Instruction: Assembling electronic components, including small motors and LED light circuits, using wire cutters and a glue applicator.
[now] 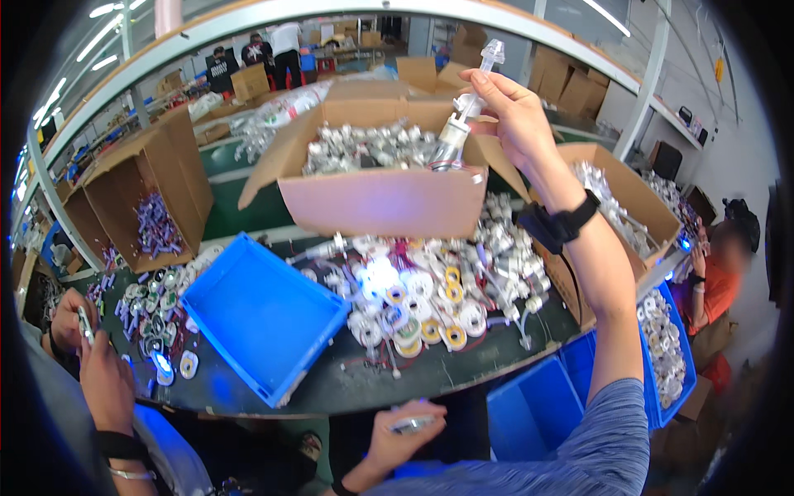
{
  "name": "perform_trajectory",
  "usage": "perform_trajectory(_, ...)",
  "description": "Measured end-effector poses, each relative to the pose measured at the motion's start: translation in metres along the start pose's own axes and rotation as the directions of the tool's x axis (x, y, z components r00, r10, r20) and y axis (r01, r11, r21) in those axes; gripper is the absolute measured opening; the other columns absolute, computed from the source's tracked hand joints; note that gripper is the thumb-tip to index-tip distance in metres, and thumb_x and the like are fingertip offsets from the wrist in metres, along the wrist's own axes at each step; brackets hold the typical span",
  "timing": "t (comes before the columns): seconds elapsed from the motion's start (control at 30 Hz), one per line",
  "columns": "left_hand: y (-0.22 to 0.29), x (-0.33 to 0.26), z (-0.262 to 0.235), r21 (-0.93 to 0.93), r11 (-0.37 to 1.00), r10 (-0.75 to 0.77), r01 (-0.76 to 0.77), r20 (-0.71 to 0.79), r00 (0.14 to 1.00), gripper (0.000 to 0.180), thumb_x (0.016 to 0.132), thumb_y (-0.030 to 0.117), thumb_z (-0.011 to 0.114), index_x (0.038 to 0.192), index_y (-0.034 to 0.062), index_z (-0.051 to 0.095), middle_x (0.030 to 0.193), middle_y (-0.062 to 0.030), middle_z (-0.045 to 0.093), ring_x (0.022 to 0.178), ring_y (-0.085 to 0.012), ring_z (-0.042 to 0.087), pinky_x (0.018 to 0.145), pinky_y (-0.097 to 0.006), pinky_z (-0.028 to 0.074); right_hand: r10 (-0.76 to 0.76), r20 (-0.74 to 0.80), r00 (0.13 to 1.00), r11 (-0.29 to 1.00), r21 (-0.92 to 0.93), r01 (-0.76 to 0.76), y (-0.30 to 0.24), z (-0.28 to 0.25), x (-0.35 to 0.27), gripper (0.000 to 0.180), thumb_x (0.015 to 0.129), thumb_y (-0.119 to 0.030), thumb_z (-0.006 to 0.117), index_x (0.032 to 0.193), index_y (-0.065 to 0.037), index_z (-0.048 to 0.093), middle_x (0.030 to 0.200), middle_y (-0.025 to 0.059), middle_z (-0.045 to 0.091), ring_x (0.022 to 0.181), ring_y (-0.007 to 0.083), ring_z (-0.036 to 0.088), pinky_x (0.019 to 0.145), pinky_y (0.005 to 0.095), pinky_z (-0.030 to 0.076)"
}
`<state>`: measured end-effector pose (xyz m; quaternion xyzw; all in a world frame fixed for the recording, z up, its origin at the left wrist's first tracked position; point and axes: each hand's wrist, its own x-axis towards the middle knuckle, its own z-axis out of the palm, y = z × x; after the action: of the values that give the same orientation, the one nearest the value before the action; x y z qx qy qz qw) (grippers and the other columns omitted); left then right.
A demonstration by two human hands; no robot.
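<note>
My right hand [511, 107] is raised over the right side of a large cardboard box [380, 202]. Its fingers pinch the clear stem of a small motor assembly [452, 136], which has a transparent tip, a white body and a silvery lower end and hangs tilted. Low in front of the table edge, my left hand [401, 434] curls around a round, flat whitish disc part [412, 425]. Beyond it, a heap of white round parts with wires [418, 302] covers the dark green table [347, 384]. Similar silvery-white assemblies [372, 147] fill the box.
A blue tray [260, 318] lies angled on the table. At left are a tipped cardboard box [178, 186] with purple cylinders and a co-worker's hands [95, 355] on a small part. Blue bins [533, 409] and another parts carton [641, 198] stand right; a person in orange [715, 285] sits beyond.
</note>
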<state>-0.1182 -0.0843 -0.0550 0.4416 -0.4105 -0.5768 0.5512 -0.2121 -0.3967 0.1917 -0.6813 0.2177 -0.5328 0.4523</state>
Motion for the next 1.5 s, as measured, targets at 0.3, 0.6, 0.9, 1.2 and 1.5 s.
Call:
perform_trajectory(0.3,0.01,0.021,0.038,-0.599,0.796,0.024,-0.088,-0.113,0.993,0.019,0.087,0.002,0.051,0.105,0.0017,0.047,0.09,-0.0093,0.055,0.091,-0.0222,0.06,0.075,-0.038,0.054,0.087,-0.189,0.978,0.996,0.004,-0.088,0.033,0.005,-0.213,0.019,0.082,-0.011,0.064,0.097,0.0,0.065,0.093,0.0068,0.06,0.072,0.0096,0.057,0.053,0.0217,0.052)
perform_trajectory(0.6,-0.031,0.026,0.076,-0.366,0.929,-0.004,-0.047,-0.138,0.99,0.017,0.083,0.0,0.058,0.096,-0.0009,0.047,0.089,-0.0132,0.059,0.08,-0.0232,0.064,0.07,-0.032,0.055,0.054,-0.48,0.876,0.999,0.021,-0.05,0.096,0.007,-0.299,0.013,0.079,-0.003,0.066,0.091,0.003,0.065,0.097,0.0062,0.055,0.076,0.0086,0.054,0.058,0.0205,0.047)
perform_trajectory(0.9,-0.04,0.041,0.054,-0.182,0.98,-0.115,0.083,-0.175,0.978,0.016,0.086,0.01,0.057,0.096,-0.0021,0.054,0.078,-0.0098,0.06,0.069,-0.0185,0.064,0.06,-0.027,0.051,0.303,-0.496,0.814,0.94,0.017,-0.34,0.147,-0.048,-0.304,0.021,0.08,-0.016,0.067,0.091,0.001,0.064,0.08,0.0054,0.055,0.069,0.0108,0.055,0.051,0.0237,0.048)
perform_trajectory(1.2,-0.038,0.058,0.043,-0.172,0.981,-0.123,0.091,-0.185,0.975,0.015,0.085,0.005,0.052,0.097,-0.0024,0.055,0.078,-0.0112,0.062,0.067,-0.0187,0.063,0.057,-0.025,0.049,-0.035,0.178,0.983,0.892,-0.439,0.111,0.105,-0.029,-0.321,0.037,0.076,0.0,0.056,0.113,-0.001,0.051,0.11,0.0188,0.055,0.1,0.0359,0.053,0.083,0.0403,0.044)
perform_trajectory(1.5,-0.039,0.056,0.035,0.016,0.995,-0.098,0.102,-0.145,0.985,0.008,0.087,0.008,0.052,0.093,0.0024,0.054,0.072,-0.0055,0.061,0.058,-0.0094,0.056,0.052,-0.02,0.042,0.352,0.404,0.844,0.913,0.051,-0.405,0.135,-0.022,-0.33,0.01,0.081,-0.005,0.058,0.089,0.001,0.056,0.082,0.0133,0.062,0.074,0.0199,0.062,0.063,0.0296,0.047)
